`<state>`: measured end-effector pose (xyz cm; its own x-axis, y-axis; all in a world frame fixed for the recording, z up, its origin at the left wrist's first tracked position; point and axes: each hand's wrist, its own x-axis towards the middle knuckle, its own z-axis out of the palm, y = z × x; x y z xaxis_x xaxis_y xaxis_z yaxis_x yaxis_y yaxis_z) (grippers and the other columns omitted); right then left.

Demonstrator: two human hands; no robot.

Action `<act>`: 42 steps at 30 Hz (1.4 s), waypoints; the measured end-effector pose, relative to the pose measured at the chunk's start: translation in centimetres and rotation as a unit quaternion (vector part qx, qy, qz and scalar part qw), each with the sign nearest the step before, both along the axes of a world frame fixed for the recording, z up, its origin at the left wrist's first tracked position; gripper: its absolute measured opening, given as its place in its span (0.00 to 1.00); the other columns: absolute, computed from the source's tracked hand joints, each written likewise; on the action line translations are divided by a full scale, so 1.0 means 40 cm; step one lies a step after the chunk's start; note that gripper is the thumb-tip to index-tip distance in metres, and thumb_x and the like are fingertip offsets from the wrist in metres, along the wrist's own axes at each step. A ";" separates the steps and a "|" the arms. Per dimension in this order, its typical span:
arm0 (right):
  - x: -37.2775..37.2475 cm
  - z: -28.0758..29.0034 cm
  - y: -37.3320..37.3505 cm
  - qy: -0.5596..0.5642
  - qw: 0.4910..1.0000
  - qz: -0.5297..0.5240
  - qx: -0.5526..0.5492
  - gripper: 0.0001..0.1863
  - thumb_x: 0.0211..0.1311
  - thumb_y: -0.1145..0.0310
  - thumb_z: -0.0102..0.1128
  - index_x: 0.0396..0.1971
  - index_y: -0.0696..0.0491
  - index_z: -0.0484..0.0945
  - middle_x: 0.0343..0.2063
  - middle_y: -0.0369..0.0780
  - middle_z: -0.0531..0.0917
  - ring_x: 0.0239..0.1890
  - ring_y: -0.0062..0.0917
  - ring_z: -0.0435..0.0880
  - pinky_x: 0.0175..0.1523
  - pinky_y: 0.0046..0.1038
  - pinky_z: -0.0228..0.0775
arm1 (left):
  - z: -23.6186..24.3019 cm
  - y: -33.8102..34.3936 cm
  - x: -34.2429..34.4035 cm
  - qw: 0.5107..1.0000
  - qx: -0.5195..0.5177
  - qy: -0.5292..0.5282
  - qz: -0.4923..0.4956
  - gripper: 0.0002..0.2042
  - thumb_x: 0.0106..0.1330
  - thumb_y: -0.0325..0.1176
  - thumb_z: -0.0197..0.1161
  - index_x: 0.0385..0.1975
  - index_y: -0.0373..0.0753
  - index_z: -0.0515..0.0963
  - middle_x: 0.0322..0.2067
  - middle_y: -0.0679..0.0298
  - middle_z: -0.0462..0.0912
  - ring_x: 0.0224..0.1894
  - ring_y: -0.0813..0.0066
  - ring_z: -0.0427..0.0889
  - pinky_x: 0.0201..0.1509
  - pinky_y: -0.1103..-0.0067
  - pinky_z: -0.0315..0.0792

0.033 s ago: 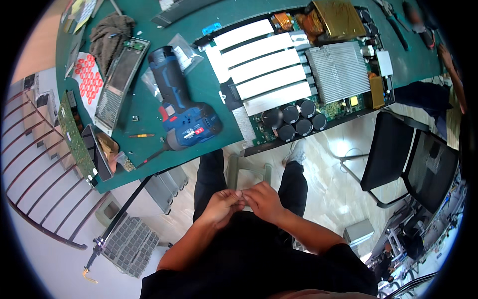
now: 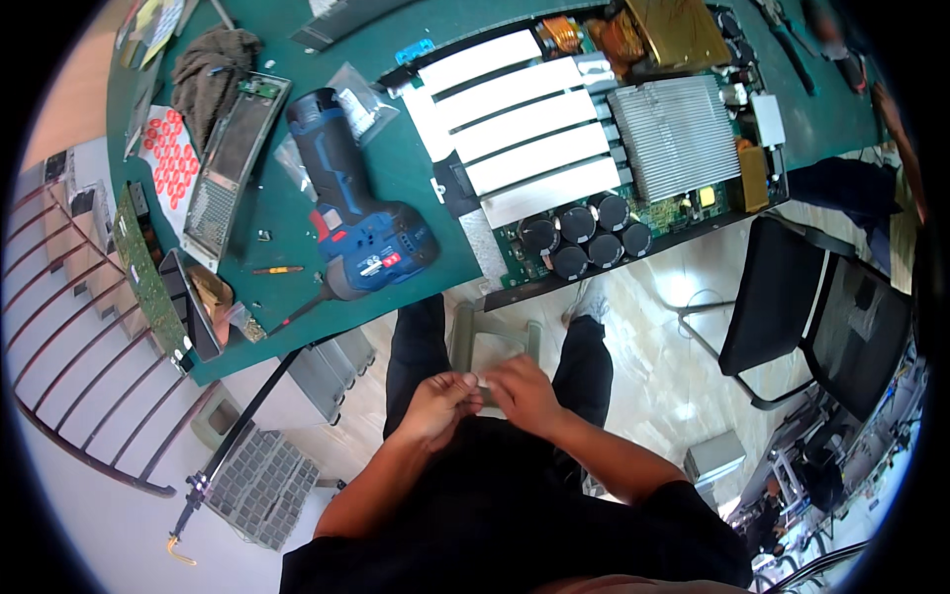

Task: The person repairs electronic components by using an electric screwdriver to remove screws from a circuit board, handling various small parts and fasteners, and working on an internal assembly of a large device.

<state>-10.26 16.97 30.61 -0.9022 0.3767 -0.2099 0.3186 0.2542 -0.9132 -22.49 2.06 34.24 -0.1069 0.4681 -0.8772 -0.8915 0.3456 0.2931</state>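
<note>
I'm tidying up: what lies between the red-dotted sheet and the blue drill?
In the head view, a long metal casing lies between them, then, nearer the drill, some clear plastic.

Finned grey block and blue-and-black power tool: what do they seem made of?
Finned grey block: probably bare aluminium, from its dull silvery sheen and thin parallel ridges. Blue-and-black power tool: likely moulded plastic, mostly matte, judging by its coloured, rounded housing.

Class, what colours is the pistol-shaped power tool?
The power tool is blue, black and red; head view.
</note>
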 end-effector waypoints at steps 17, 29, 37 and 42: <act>0.168 -0.711 -0.469 -0.390 0.830 0.375 -0.134 0.37 0.53 0.43 0.63 0.57 0.53 0.69 0.52 0.47 0.76 0.56 0.42 0.74 0.58 0.46 0.67 | -0.039 -0.107 -0.120 0.934 -0.272 0.181 -0.146 0.10 0.69 0.36 0.61 0.34 0.35 0.75 0.26 0.66 0.78 0.29 0.81 0.77 0.37 0.82 0.74; 0.014 -0.651 -0.341 -0.286 0.860 0.416 -0.073 0.21 0.63 0.53 0.54 0.47 0.52 0.80 0.48 0.48 0.81 0.50 0.43 0.81 0.53 0.42 0.72 | -0.008 -0.047 -0.112 0.936 -0.199 0.237 -0.166 0.09 0.69 0.35 0.61 0.34 0.35 0.75 0.26 0.68 0.78 0.29 0.82 0.77 0.38 0.82 0.74; -0.048 -0.687 -0.076 -0.311 0.886 0.299 -0.168 0.19 0.61 0.59 0.54 0.44 0.56 0.81 0.45 0.52 0.82 0.50 0.45 0.80 0.53 0.40 0.70 | 0.040 -0.022 -0.126 0.839 -0.051 0.508 -0.190 0.07 0.70 0.31 0.59 0.35 0.33 0.72 0.27 0.66 0.78 0.30 0.83 0.76 0.36 0.84 0.71; -0.129 -0.429 0.073 -0.246 0.943 0.217 0.049 0.20 0.61 0.57 0.57 0.45 0.57 0.80 0.43 0.51 0.82 0.47 0.47 0.80 0.52 0.41 0.71 | 0.048 -0.026 -0.146 0.856 0.067 0.513 -0.003 0.06 0.72 0.31 0.55 0.39 0.35 0.70 0.32 0.63 0.78 0.34 0.80 0.76 0.41 0.82 0.72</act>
